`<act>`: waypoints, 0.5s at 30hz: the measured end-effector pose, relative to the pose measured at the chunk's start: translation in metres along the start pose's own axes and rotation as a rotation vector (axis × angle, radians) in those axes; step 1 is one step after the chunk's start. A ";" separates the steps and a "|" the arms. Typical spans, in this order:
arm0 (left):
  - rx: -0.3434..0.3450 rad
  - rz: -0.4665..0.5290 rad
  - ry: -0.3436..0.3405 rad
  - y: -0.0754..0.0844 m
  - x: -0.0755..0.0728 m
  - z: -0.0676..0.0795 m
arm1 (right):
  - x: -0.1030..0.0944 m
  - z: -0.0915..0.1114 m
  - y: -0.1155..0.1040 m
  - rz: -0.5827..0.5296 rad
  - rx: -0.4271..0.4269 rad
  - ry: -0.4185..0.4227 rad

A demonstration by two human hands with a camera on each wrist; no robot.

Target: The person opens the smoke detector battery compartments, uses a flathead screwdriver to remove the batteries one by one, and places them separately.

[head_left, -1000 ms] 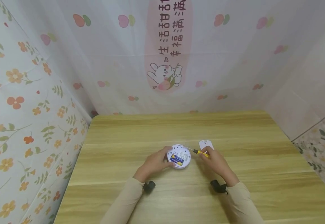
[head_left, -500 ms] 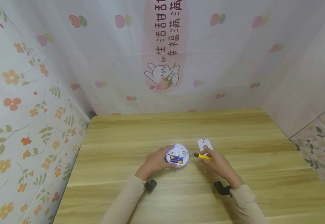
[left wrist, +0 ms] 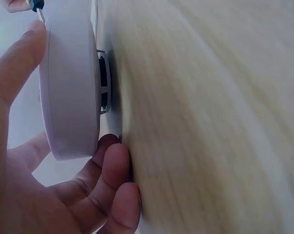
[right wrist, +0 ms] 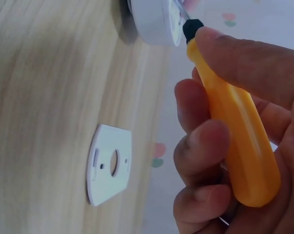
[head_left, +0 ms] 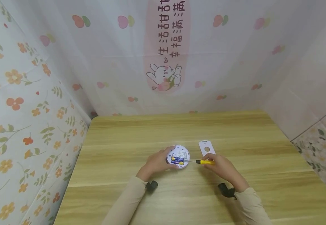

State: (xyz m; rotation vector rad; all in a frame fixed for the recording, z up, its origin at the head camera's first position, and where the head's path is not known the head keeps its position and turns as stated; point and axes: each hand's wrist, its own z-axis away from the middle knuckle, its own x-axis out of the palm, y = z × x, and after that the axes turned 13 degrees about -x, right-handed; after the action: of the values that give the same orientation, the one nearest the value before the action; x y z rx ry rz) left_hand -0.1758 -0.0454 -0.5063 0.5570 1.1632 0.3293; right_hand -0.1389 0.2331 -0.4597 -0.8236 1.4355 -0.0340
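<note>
A round white smoke detector (head_left: pixel 184 153) sits on the table with its back up, and blue-and-yellow batteries (head_left: pixel 177 160) show in its compartment. My left hand (head_left: pixel 156 162) grips its left side, thumb and fingers around the casing (left wrist: pixel 71 87). In the left wrist view, a slotted dome (left wrist: pixel 104 83) sticks out from the underside. My right hand (head_left: pixel 222 166) holds a screwdriver (head_left: pixel 206 162) by its yellow handle (right wrist: pixel 237 141), thumb near the black collar. Its metal shaft points left, the tip at the right end of the batteries.
A flat white mounting plate (head_left: pixel 203 144) with a round hole lies on the wooden table (head_left: pixel 129 134), just beyond the right hand. Patterned curtains (head_left: pixel 112 62) hang behind the table and along its left side.
The screwdriver tip has moved from the detector's upper edge down across its back to the batteries. My right hand has shifted slightly right and nearer, uncovering more of the plate. The left hand keeps its grip.
</note>
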 end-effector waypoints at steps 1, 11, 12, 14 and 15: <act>0.002 -0.003 0.000 0.000 0.000 0.000 | -0.001 0.000 0.000 0.007 -0.005 -0.005; -0.001 -0.004 -0.014 0.000 -0.002 0.002 | -0.008 -0.003 -0.010 0.137 -0.069 -0.027; 0.000 -0.003 -0.016 0.000 -0.002 0.002 | -0.009 -0.004 -0.011 0.153 -0.074 -0.030; -0.003 -0.003 -0.021 0.000 -0.002 0.002 | -0.011 -0.005 -0.014 0.183 -0.082 -0.037; -0.003 -0.001 -0.022 0.000 -0.003 0.002 | -0.011 -0.005 -0.015 0.194 -0.081 -0.044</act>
State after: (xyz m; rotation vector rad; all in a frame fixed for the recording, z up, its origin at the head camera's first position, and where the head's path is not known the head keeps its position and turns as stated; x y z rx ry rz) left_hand -0.1748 -0.0475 -0.5039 0.5563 1.1417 0.3231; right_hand -0.1390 0.2255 -0.4419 -0.7437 1.4763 0.1898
